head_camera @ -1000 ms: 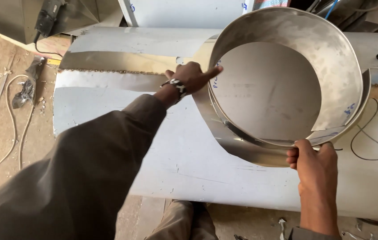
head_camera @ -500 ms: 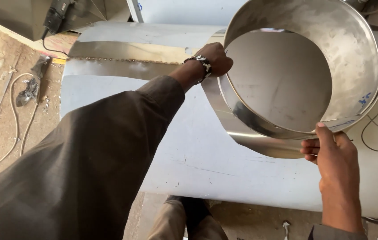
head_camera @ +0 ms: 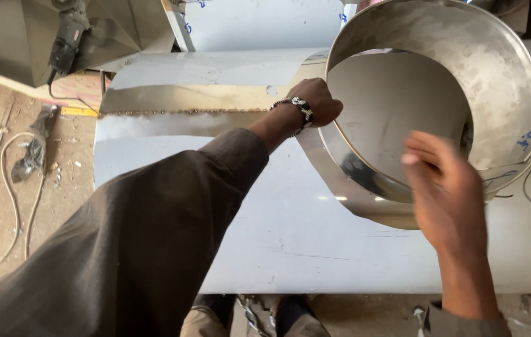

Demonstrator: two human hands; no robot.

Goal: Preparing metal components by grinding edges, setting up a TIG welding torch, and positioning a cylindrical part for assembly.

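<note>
Right hand [head_camera: 443, 190] off metal ring's [head_camera: 509, 93] rim, now blurred mid-air

surface: curved sheet-metal panel [head_camera: 315, 249] (welded seam along top) | on it: steel ring [head_camera: 502, 81]

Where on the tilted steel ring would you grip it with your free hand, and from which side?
Probably grip the steel ring on its lower near edge, coming from the person's right side. The ring stands tilted on the metal sheet, and the left hand already pinches its left rim, so an opposite hold should balance it. The right hand is beside that thin, open edge, blurred.
</note>
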